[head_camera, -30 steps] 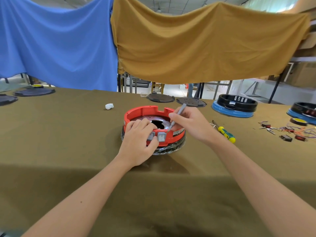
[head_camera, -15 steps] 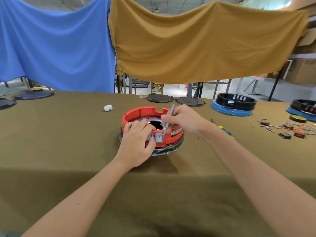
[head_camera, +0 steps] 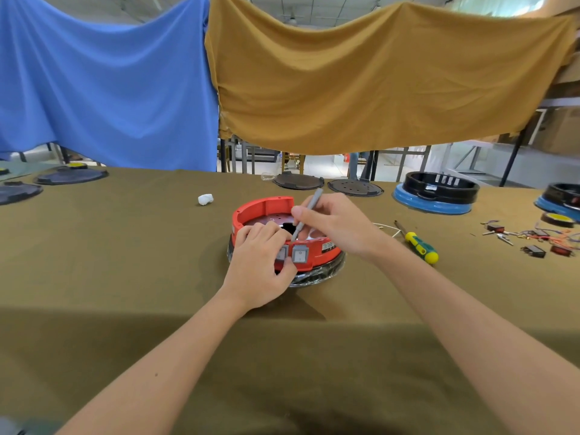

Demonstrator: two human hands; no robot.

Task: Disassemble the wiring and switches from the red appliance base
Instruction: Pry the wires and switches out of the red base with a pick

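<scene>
A: Red plastic appliance base [head_camera: 260, 210], round, smooth wall w/ notched rim, sits mid-table on a crinkly clear-film-wrapped dark ring. Olive cloth, matte weave, covers the table [head_camera: 125, 246].

B: Switches?

A: Two grey square rocker switches [head_camera: 300, 254] set in the base wall at 6 o'clock, side by side. L one mostly hidden by fingers.

B: Left hand?

A: Left hand [head_camera: 262, 271] clamps the near wall: fingers curled over the rim onto the inner side, thumb pressing the wall just beside the R switch. Closed round the base.

B: Right?

A: Right hand [head_camera: 332, 224] pinches a thin grey tool [head_camera: 306, 215], pen-style, fingers together on the shaft. Tool tilted, top end toward 1 o'clock, tip down inside the base just behind the switches. Can't tell what the tip touches.

B: Inside the base?

A: Shiny metal plate w/ small holes and a dark cutout. Wiring not visible.

B: Surroundings?

A: Yellow-green screwdriver [head_camera: 419, 244] at 3 o'clock of the base, near the R wrist. Loose switches and wires [head_camera: 533, 238] farther at 3. Blue-black bases [head_camera: 434, 196] at 2. White crumpled wad [head_camera: 205, 199] at 10. Blue and mustard cloths hang behind.
</scene>
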